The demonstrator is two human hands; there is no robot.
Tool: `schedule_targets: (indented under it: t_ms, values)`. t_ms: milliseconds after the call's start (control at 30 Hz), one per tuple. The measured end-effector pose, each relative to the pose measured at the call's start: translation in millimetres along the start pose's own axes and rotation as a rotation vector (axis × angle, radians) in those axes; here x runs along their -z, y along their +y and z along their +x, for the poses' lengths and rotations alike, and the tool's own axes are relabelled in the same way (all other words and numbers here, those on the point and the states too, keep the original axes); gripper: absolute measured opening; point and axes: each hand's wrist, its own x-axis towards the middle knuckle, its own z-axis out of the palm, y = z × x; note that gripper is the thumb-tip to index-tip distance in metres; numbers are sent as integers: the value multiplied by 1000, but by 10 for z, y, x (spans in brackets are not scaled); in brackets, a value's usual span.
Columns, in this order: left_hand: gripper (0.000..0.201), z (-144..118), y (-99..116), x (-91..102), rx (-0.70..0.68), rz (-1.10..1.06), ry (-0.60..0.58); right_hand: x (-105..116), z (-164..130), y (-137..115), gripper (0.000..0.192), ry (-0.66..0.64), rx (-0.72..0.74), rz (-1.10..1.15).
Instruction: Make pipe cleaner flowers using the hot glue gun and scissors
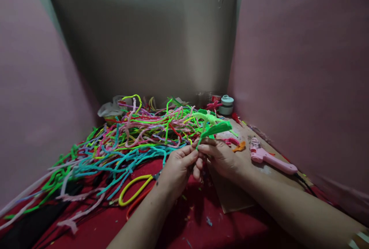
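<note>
Pale-blue jar [226, 105], plastic bag [108, 108], red cloth [230, 229]

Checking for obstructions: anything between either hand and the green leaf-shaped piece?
Nothing visible. The right hand pinches the green leaf-shaped piece at its lower end; the left hand meets it there, exact contact hidden by fingers. The fuzzy stem pile lies beyond, not between.

Pinkish side walls [302, 60], grey back panel [138, 41], red-covered work surface [242, 231], dim light
</note>
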Motion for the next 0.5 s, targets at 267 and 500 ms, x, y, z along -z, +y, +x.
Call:
schedule_targets:
  t_ms: [267,500]
  values:
    - [16,-30,-104,-13,-378,956,386,97,72,209,16,34,15,-35]
    - [18,10,-14,19,-136,464,228,74,31,106,20,-97,37,-145]
